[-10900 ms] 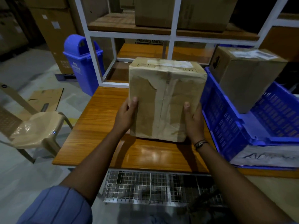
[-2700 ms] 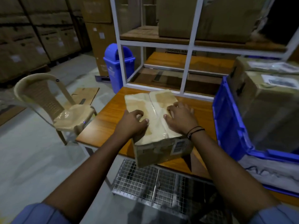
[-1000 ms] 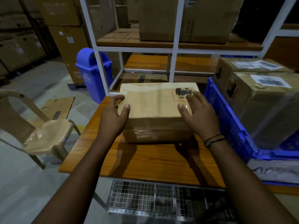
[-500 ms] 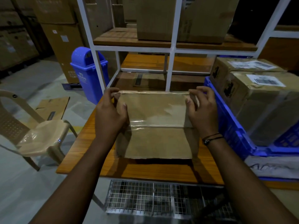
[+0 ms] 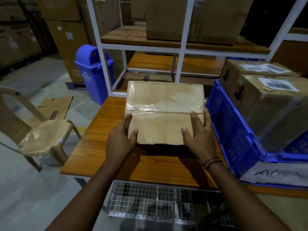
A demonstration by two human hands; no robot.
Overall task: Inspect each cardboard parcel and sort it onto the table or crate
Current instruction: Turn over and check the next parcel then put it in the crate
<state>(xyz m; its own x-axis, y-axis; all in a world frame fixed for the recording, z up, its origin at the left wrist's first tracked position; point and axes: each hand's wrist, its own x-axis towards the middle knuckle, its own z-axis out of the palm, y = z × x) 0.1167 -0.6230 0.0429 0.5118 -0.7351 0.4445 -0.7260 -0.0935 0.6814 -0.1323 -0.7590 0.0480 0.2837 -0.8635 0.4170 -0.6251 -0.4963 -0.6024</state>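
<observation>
Head view: parcel (image 5: 165, 104) is clasped over counter (image 5: 103, 147) by left grip (image 5: 122, 137) and right grip (image 5: 198, 132), apparently under inspection; sorting to 3 o'clock crate (image 5: 233, 130) may be required.

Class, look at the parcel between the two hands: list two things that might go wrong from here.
The left hand and right hand grip the taped parcel only at its near corners; it may slip. The blue crate already holds two parcels, so it may not fit.
</observation>
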